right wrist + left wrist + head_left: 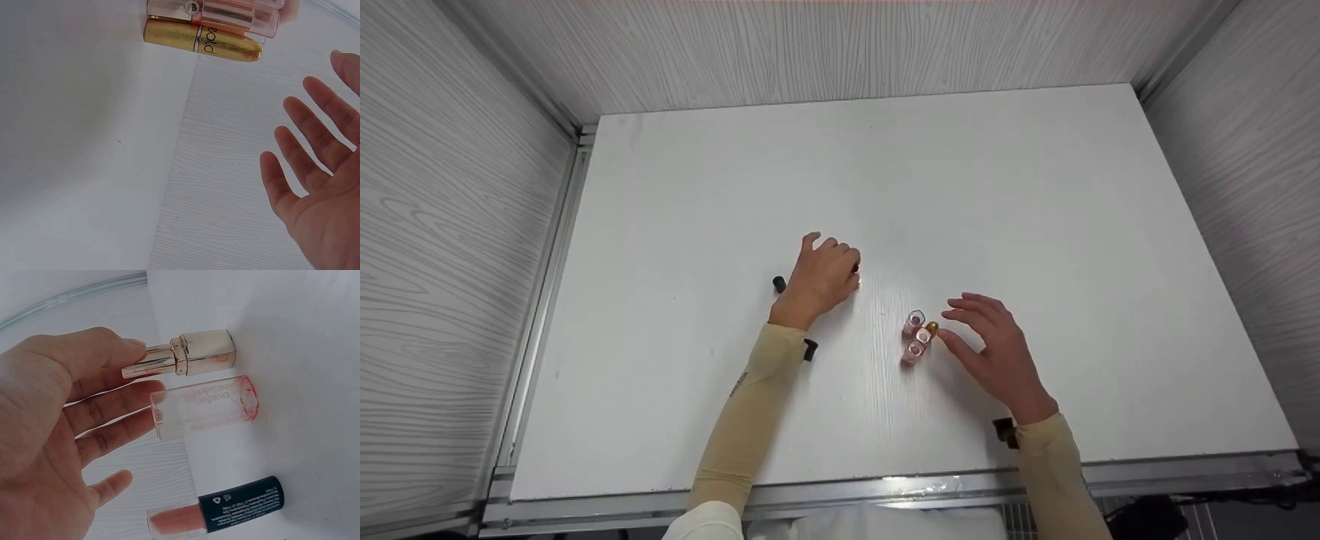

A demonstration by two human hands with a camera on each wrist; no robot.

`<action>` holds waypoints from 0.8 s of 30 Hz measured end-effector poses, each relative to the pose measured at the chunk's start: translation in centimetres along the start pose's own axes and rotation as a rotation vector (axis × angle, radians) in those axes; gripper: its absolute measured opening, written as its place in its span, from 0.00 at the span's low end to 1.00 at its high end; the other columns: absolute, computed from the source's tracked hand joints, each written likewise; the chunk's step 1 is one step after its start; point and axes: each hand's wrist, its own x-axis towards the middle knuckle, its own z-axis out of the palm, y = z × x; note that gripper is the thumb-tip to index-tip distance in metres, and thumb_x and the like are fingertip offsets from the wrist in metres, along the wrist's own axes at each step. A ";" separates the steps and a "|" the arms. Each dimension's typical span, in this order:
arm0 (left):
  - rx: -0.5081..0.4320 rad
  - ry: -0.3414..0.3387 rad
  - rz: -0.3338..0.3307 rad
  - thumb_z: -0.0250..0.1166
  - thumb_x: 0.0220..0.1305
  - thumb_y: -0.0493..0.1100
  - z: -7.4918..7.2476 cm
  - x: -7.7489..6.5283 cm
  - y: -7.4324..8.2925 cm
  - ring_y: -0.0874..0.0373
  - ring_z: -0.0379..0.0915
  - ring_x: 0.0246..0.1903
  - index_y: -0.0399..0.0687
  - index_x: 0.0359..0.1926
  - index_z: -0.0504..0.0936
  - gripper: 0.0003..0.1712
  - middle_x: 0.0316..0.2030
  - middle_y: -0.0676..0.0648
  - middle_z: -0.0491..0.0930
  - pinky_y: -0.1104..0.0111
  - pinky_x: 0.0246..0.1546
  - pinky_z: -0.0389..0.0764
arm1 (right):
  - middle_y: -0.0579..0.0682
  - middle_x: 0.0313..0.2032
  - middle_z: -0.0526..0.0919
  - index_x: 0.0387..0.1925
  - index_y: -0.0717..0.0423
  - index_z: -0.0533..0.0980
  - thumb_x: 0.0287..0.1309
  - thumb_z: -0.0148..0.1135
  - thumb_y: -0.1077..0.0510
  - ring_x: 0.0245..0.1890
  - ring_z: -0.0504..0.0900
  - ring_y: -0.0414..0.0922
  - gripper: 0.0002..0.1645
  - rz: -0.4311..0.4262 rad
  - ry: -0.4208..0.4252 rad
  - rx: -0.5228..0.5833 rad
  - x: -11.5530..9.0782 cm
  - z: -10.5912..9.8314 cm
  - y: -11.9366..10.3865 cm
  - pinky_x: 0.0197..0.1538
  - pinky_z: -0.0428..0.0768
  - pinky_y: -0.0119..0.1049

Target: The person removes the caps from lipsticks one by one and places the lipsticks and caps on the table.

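My left hand (823, 274) pinches the narrow upper part of an uncapped gold lipstick (205, 351) between thumb and forefinger. The lipstick's wide base stands on the white table. Beside it a clear lipstick cap (205, 408), smeared red at one end, overlaps two fingertips in the left wrist view; whether they touch it I cannot tell. A dark-based lipstick with a clear cover (242, 503) stands near the little finger. My right hand (994, 349) holds nothing, fingers spread, just right of a gold tube (202, 40). Pink clear-cased lipsticks (914, 350) stand close against that tube.
A white table (997, 187) lies under both hands, bordered at the back and sides by grey wood-grain panels (810, 52). A metal rail (885, 487) runs along the front edge. Small black devices sit at both wrists.
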 end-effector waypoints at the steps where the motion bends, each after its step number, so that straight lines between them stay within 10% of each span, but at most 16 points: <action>1: 0.003 0.001 0.001 0.61 0.72 0.48 -0.1 0.0 0.0 0.52 0.78 0.51 0.50 0.49 0.83 0.11 0.44 0.50 0.86 0.47 0.72 0.60 | 0.53 0.55 0.84 0.48 0.56 0.84 0.59 0.72 0.58 0.63 0.76 0.53 0.15 0.000 0.000 -0.003 0.0 0.0 0.0 0.63 0.73 0.56; 24: -0.050 0.077 0.094 0.63 0.70 0.48 -3.6 -2.0 2.3 0.53 0.77 0.57 0.51 0.54 0.83 0.15 0.52 0.50 0.85 0.49 0.71 0.61 | 0.53 0.54 0.85 0.49 0.55 0.84 0.59 0.72 0.58 0.62 0.77 0.53 0.16 -0.008 -0.007 -0.012 0.5 -0.2 -0.8 0.63 0.74 0.56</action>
